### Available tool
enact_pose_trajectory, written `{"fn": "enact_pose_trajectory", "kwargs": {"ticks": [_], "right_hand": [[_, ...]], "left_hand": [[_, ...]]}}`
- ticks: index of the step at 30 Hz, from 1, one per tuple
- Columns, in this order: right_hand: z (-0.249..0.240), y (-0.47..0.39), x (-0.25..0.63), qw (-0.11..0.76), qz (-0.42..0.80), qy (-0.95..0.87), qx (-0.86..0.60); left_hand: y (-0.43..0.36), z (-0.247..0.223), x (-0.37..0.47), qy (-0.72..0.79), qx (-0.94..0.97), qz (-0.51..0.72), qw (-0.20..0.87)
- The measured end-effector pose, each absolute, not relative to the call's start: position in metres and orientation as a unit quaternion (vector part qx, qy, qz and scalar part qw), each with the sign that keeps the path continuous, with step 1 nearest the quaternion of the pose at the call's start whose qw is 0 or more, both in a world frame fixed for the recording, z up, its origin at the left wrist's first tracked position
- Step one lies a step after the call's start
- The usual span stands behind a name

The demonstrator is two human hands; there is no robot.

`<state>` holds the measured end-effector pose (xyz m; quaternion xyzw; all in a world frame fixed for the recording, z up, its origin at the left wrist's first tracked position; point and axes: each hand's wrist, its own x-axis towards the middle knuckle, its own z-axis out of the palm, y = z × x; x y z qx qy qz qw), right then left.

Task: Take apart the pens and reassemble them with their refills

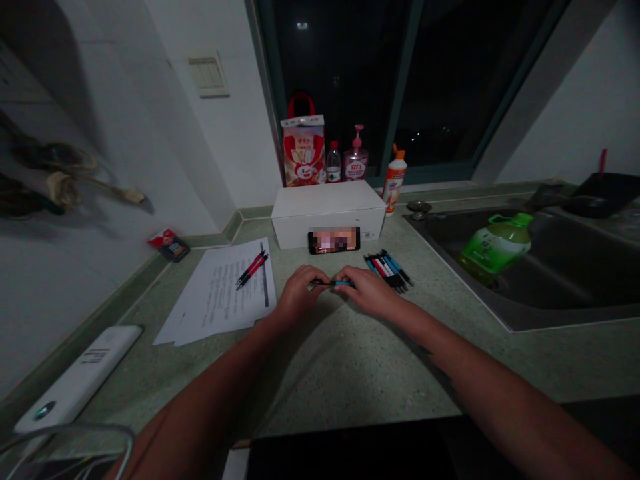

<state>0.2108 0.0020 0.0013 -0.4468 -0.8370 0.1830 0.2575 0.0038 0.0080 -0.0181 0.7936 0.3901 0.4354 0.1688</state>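
I pinched the blue pen (331, 283) between my left hand (296, 293) and right hand (367, 291), mid-counter (350, 360); pen pile (389, 269) just right, phone (334, 240) behind, sink (525, 267) toward the counter's right edge

A box (327, 210) stands at the back of the surface (350, 360), with a phone (334, 240) before it. Papers (220, 293) bearing two pens (253, 269) lie left; a pen bundle (389, 269) lies right, beside the sink (540, 267).
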Motion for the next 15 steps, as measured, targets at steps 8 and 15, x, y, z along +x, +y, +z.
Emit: {"fn": "enact_pose_trajectory", "kwargs": {"ticks": [8, 15], "right_hand": [[0.0026, 0.0056, 0.2130, 0.240, 0.147, -0.849, -0.448], [0.0063, 0.0054, 0.2154, 0.236, 0.123, -0.855, -0.446]], "left_hand": [[0.0045, -0.0115, 0.0069, 0.486, 0.714, 0.424, 0.271], [0.0073, -0.0113, 0.0059, 0.495, 0.674, 0.439, 0.328]]}}
